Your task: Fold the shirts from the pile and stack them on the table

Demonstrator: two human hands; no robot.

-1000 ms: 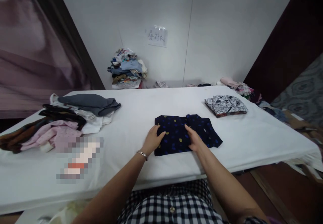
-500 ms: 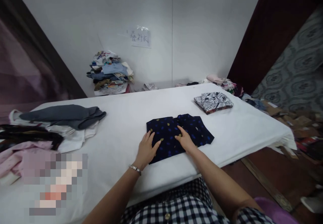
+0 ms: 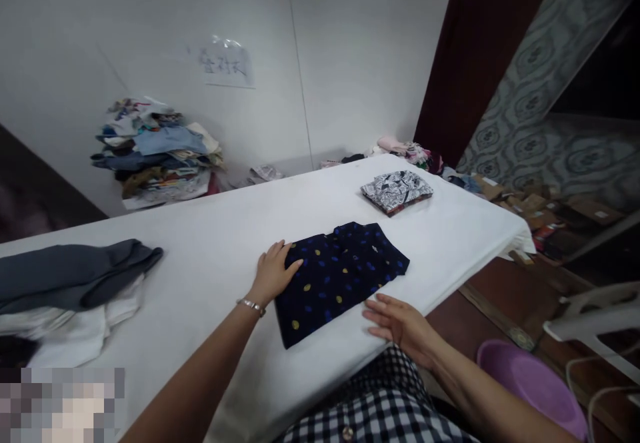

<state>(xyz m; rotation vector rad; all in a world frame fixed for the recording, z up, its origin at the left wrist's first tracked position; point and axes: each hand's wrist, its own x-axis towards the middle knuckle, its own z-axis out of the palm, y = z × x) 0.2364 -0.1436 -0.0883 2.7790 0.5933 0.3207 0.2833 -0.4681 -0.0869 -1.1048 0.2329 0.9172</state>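
A folded navy shirt with blue and yellow spots lies on the white-covered table before me. My left hand rests on the shirt's left edge, fingers stretched and thumb apart, gripping nothing. By the near edge of the shirt is my right hand, its fingers spread and palm turned partly inward, with nothing in it. Its fingertips are close to the fabric; whether they touch it I cannot tell. Beyond the shirt, toward the right, sits a folded black-and-white patterned garment on top of a reddish one.
At the left lie a dark grey garment and white cloth. A tall heap of clothes stands against the wall behind the table. Right of the table are a purple basin and a white plastic chair.
My right hand has come off the shirt's middle and moved to its near edge. My left hand has shifted to the left edge. The view has turned to the right.
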